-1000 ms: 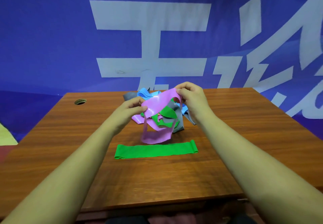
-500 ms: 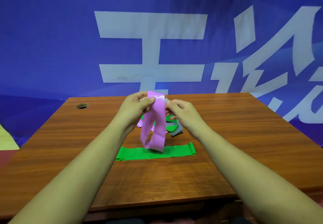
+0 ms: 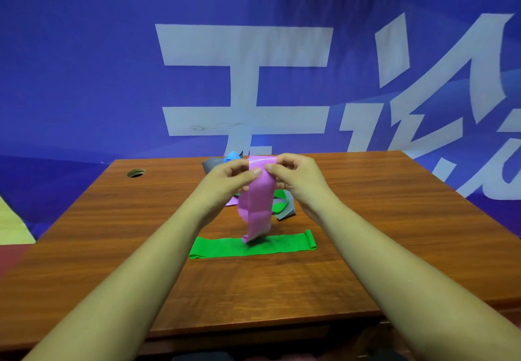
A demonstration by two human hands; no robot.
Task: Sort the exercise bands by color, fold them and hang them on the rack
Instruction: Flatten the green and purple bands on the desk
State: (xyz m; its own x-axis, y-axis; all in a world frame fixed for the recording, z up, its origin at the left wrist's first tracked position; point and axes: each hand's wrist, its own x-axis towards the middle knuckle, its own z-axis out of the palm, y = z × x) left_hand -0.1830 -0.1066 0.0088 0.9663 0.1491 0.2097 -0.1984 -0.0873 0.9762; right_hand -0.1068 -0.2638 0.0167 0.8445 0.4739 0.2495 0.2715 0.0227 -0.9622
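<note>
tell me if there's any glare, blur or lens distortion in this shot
Head view: glare streak atop the pink band pinched by left hand and right hand; its hanging end looks slightly soft; wide-angle lens stretches the table edges.

A blue banner [image 3: 84,78] bearing large white characters [image 3: 245,87] spans the far wall behind a wood-grain table [image 3: 394,233], a round hole [image 3: 136,173] near its far left corner.

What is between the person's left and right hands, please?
In the head view, the pink band sits between the left hand and right hand, its upper end pinched by both and its lower end hanging over the flat green band.
</note>
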